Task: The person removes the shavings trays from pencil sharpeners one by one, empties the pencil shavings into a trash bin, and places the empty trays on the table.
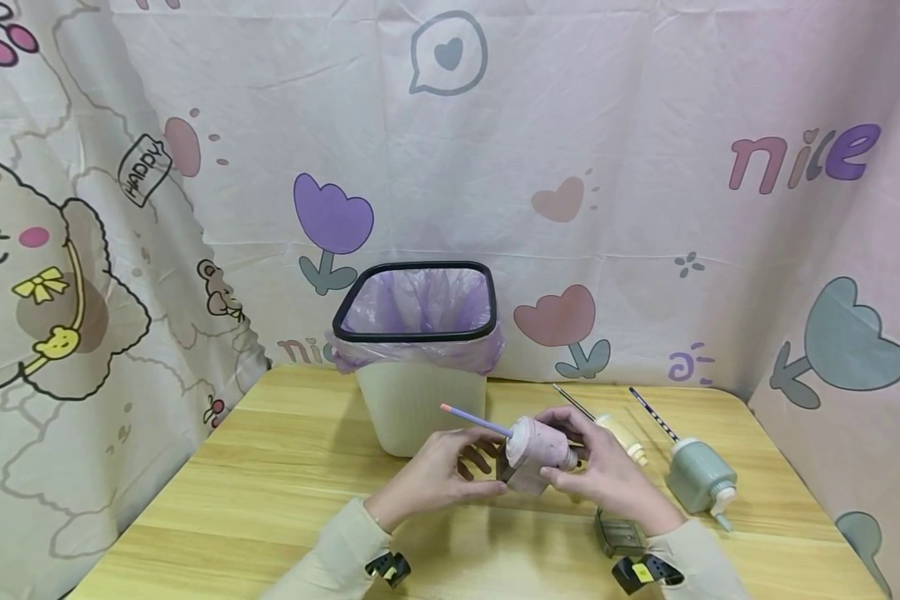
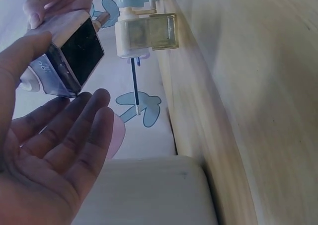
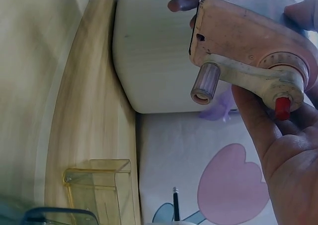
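Note:
My right hand (image 1: pixel 600 462) grips a pink hand-crank pencil sharpener (image 1: pixel 546 446), tilted above the table. In the right wrist view its pale crank (image 3: pixel 248 78) ends in a clear knob, with a red tip at the hub. A purple pencil (image 1: pixel 476 420) sticks out of its front toward the left. My left hand (image 2: pixel 59 150) is beside the sharpener, palm showing and fingers extended below its dark underside (image 2: pixel 83 51); whether the thumb touches the casing I cannot tell. Near my right wrist lies a small dark see-through tray (image 1: pixel 618 533).
Behind my hands stands a pale bin (image 1: pixel 420 400) with a black rim and purple liner. Right of them are a yellow sharpener (image 1: pixel 621 437) with a dark pencil and a grey-green sharpener (image 1: pixel 697 475) with a patterned pencil (image 1: pixel 652 414). A printed cloth (image 1: pixel 645 108) hangs behind the wooden table (image 1: pixel 217 508).

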The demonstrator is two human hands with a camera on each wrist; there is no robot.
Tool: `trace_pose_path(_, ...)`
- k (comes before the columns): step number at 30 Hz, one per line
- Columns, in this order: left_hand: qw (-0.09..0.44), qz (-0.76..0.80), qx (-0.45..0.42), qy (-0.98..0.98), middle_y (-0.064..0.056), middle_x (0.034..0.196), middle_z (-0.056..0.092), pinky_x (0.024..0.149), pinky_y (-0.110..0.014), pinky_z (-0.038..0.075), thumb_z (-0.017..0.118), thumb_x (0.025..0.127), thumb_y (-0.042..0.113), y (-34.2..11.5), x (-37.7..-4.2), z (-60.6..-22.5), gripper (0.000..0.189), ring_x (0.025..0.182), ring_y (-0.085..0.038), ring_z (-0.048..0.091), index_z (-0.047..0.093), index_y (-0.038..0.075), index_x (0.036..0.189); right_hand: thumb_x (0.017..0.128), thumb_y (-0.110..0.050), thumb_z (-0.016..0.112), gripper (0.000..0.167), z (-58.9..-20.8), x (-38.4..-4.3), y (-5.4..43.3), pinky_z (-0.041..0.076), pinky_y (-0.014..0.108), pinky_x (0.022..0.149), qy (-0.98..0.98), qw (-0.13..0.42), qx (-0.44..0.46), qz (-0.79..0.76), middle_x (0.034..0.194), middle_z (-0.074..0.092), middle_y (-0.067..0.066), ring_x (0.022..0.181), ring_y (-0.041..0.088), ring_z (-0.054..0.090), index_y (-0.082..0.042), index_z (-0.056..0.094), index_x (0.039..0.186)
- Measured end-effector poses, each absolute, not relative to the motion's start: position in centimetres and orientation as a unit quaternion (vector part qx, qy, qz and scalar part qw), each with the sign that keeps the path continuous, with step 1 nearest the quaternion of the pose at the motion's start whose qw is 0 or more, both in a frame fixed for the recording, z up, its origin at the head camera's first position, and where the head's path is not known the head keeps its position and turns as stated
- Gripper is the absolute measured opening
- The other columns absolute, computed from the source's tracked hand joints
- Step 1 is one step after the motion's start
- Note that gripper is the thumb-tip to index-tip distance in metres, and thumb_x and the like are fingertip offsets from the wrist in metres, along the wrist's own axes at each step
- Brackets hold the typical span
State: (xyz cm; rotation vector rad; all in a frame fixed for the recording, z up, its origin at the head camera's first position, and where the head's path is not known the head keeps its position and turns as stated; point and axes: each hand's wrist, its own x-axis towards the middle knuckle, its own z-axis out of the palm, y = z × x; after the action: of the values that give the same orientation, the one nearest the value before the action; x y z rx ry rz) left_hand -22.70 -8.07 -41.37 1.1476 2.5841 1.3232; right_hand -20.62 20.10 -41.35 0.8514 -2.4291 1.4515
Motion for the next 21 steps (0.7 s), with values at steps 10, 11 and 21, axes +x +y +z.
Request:
trace_pose_path(10, -0.004, 0.425, 0.361, 0.830, -0.001, 0.105, 0.080, 0.079, -0.020, 0.065, 0.092, 0.085, 0.029, -8.2, -22.5, -41.2, 0.048, 0.095, -0.015, 0.077, 0.073, 0.014, 0.127, 0.080, -0.010, 0.090, 0.065, -41.0, -20.4, 19.4, 0.063, 0.028, 0.099, -0.824, 0.081, 0.284, 0.483, 0.134, 0.069, 0.002, 0.113, 0.011, 0.071, -0.022, 0.059, 0.136)
trace_pose_path(11, -0.006, 0.425, 0.361, 0.830, 0.000, 0.104, 0.080, 0.079, -0.020, 0.065, 0.092, 0.085, 0.030, -8.2, -22.5, -41.2, 0.047, 0.094, -0.013, 0.076, 0.074, 0.015, 0.126, 0.080, -0.010, 0.090, 0.065, -41.0, -20.4, 19.3, 0.063, 0.028, 0.099, -0.826, 0.080, 0.285, 0.480, 0.133, 0.069, 0.001, 0.112, 0.011, 0.071, -0.022, 0.059, 0.136)
trace_pose_path(21, -0.031, 0.428, 0.385, 0.817, 0.002, 0.111, 0.079, 0.085, -0.024, 0.064, 0.092, 0.083, 0.029, -8.4, -22.6, -41.3, 0.050, 0.094, -0.004, 0.072, 0.073, 0.016, 0.128, 0.079, -0.013, 0.091, 0.065, -41.1, -20.3, 18.7, 0.063, 0.030, 0.100, -0.828, 0.091, 0.314, 0.456, 0.131, 0.071, -0.004, 0.112, 0.010, 0.071, -0.025, 0.060, 0.135)
